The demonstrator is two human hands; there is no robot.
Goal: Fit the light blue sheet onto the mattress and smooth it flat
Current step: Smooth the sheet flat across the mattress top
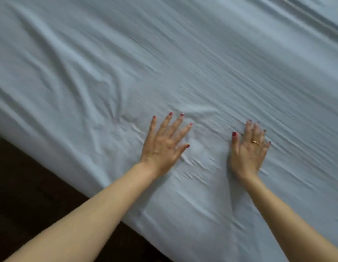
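Light blue sheet (183, 63) covers the whole top of the mattress and fills nearly all of the view, running from the near edge at lower left up to the far right corner. Its near border hangs over the side of the mattress (56, 148) along a diagonal line from the left edge down toward the bottom centre. Long shallow creases run across the cloth toward the upper right, and a knot of deeper wrinkles gathers left of centre, just beyond the left hand. Smaller ripples lie between the two hands and just below them.

Left hand (164, 144) lies palm down on the sheet near that edge, fingers straight and spread apart, gripping nothing. Right hand (248, 148) lies palm down as well, well apart from the left, its fingers straight and closer together, pressing flat on the cloth and holding nothing. A gold ring (255, 142) sits on one finger of the right hand, and the nails of both hands are painted red. Both forearms are bare.

Dark floor (22, 186) shows below the hanging border at lower left.
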